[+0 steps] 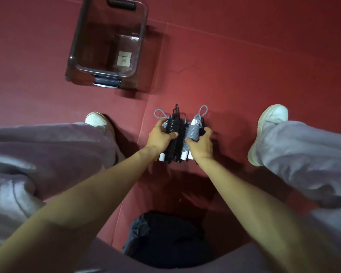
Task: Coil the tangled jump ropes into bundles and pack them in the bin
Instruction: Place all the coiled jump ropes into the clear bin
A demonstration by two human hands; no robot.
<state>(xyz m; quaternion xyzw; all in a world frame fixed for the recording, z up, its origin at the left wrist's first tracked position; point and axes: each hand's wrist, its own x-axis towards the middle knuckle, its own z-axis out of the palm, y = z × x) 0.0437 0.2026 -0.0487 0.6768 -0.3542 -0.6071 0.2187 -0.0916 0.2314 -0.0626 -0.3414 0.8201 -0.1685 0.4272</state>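
Several coiled jump-rope bundles sit pressed together between my two hands, low over the red floor mat. The black bundles (175,138) are in the middle and left, and my left hand (159,137) grips them from the left side. A grey bundle (193,131) with white handle ends lies on the right, where my right hand (202,143) curls round it. Grey cord loops (203,110) stick out at the far end. The clear smoky plastic bin (77,42) stands open at the upper left, well apart from my hands, with only a paper label on its bottom.
My legs in pale grey trousers spread to both sides, with a white shoe on the left (96,119) and another on the right (268,131). A dark bag or cloth (165,239) lies on the mat close to my body. Red mat (244,66) stretches around the bin.
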